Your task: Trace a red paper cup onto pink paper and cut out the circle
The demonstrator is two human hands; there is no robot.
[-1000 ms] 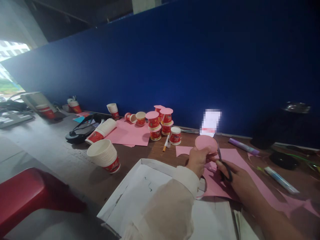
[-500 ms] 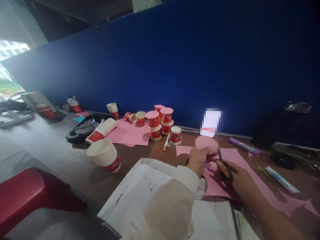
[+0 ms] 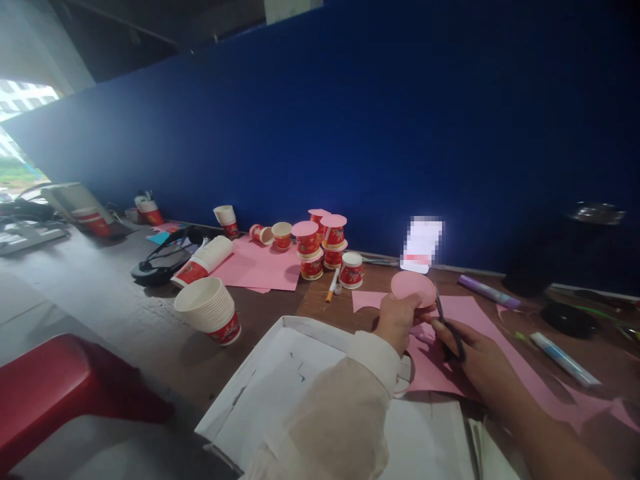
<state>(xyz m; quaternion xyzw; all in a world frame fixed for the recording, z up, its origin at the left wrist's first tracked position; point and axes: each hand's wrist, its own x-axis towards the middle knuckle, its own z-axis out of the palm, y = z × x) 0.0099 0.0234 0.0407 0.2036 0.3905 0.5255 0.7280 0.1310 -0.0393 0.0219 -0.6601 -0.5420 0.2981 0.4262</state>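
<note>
My left hand (image 3: 397,321) pinches a round pink paper disc (image 3: 413,287) by its lower edge. Black-handled scissors (image 3: 453,337) are gripped in my right hand (image 3: 467,350), their blades upright at the disc's right edge. Beneath both hands lies a cut pink sheet (image 3: 435,373). To the left, red paper cups (image 3: 306,241) stand stacked with pink discs on top and between them. A single upside-down cup (image 3: 351,271) is beside them.
A white box lid (image 3: 270,380) lies in front. Nested cups (image 3: 206,307), a black headset strap (image 3: 150,272) and pink paper (image 3: 250,267) are left. A glowing phone (image 3: 423,247) leans at the blue partition. Purple tube (image 3: 489,292) and glue stick (image 3: 565,360) lie right. A red stool (image 3: 60,387) is lower left.
The scissors and my right hand have shifted very slightly against the disc's edge. My left hand and the disc are almost unmoved.
</note>
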